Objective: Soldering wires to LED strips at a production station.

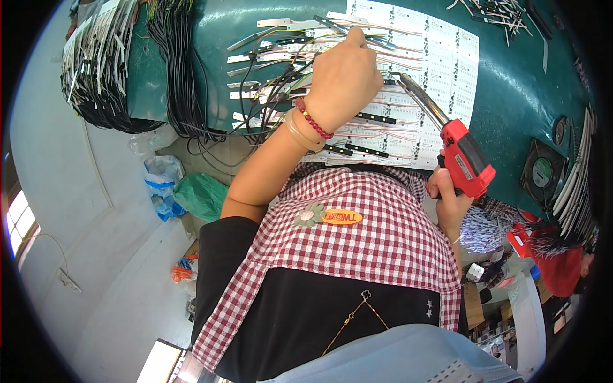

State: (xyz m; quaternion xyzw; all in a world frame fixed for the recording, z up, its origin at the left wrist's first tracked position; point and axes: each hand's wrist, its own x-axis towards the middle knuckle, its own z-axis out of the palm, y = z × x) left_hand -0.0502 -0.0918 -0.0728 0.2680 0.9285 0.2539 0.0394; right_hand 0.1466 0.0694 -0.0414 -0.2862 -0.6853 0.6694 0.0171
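Head view | 2 hands | L [341, 76] pinching wires [408, 60] | R [450, 198] gripping 1 red soldering gun [466, 156]

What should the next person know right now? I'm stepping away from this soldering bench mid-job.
Left hand: fingers pinched on thin wires at the white printed sheet on the green bench.
Right hand: gripping the red pistol-shaped soldering gun, with its metal tip near the left hand.
Done: several narrow strips already carry wires.
Left: cannot tell how many joints remain.

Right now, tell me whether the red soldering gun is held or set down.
Held: the right hand grips the red soldering gun, tip toward the white sheet.
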